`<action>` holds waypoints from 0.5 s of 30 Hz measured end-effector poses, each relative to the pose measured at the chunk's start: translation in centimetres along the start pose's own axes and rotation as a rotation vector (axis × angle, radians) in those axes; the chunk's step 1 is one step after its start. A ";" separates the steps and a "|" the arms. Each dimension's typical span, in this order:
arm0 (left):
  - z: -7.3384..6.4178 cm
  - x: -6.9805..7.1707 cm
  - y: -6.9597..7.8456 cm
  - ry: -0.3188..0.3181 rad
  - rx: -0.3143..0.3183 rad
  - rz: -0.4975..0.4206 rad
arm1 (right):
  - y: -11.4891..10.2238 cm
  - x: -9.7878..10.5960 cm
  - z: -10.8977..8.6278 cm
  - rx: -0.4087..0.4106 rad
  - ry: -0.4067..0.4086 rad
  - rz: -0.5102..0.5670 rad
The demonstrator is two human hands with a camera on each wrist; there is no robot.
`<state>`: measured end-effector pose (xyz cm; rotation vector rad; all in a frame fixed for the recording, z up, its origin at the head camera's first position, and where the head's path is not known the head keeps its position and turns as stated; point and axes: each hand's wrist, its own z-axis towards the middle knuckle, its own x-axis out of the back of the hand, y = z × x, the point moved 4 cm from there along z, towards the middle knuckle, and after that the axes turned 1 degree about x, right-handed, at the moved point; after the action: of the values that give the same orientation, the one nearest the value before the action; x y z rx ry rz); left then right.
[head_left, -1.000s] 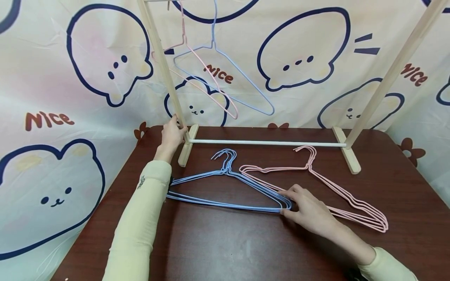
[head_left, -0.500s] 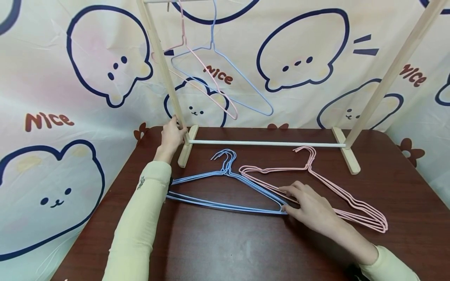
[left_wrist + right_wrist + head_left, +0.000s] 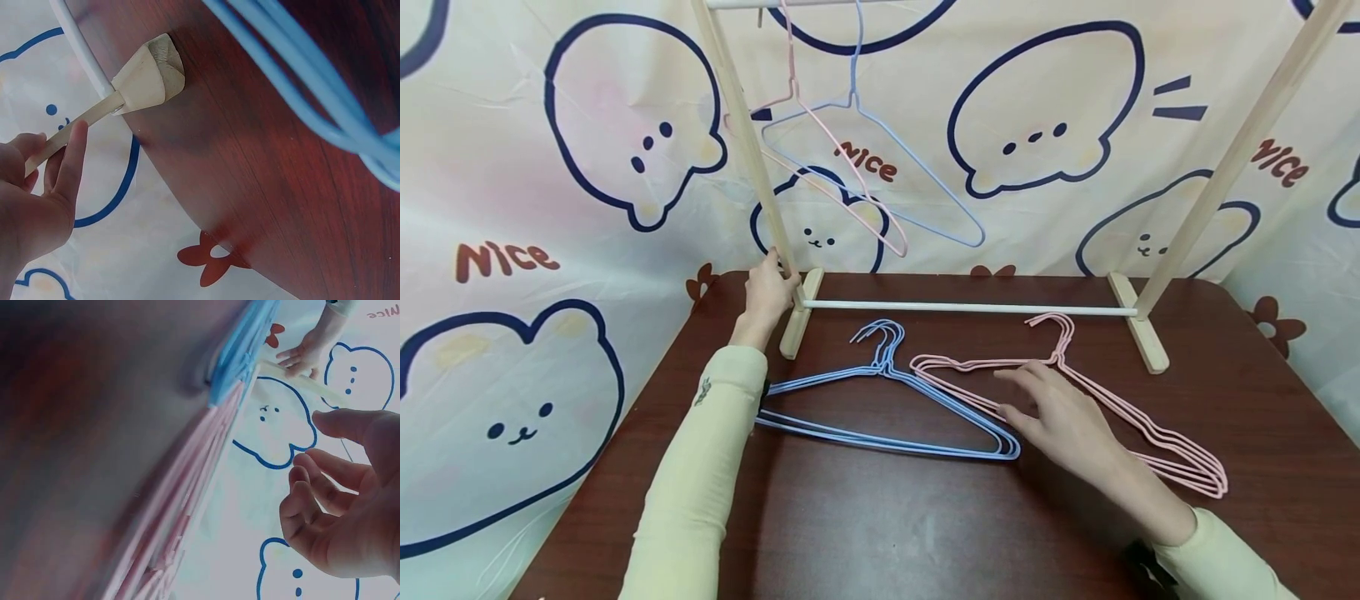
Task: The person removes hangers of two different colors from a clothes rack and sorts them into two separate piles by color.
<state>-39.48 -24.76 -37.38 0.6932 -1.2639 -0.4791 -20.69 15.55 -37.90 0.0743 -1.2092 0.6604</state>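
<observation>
In the head view, my left hand (image 3: 767,292) grips the lower part of the wooden rack's left post (image 3: 748,158). The left wrist view shows the thumb and fingers around that post (image 3: 94,115). My right hand (image 3: 1067,421) holds nothing. It hovers over the pink hangers (image 3: 1060,354), fingers loosely bent and apart. Just left of it lies a stack of blue hangers (image 3: 1009,452), overlapping the pink stack's left end. In the right wrist view the right hand (image 3: 344,500) appears raised above both stacks.
One pink hanger (image 3: 791,67) and one blue hanger (image 3: 853,75) hang from the rack's top bar (image 3: 752,3). A white lower bar (image 3: 970,307) joins the rack's feet, with the right foot (image 3: 1142,329) behind the pink stack. A patterned cloth stands behind the brown table (image 3: 887,525).
My right hand has let go of the blue stack's right corner and risen up and away over the pink hangers. The left hand stays on the post.
</observation>
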 end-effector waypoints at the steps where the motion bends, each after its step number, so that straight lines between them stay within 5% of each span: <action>1: 0.0 0.0 -0.1 0.000 0.002 0.003 | -0.1 0.2 0.3 0.013 0.020 -0.001; 15: 0.3 -0.1 -0.2 0.001 0.012 -0.001 | -1.4 4.4 5.0 0.077 0.302 0.019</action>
<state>-39.77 -24.88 -37.53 0.7041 -1.2663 -0.4717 -23.31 14.32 -31.78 0.0260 -0.8955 0.7069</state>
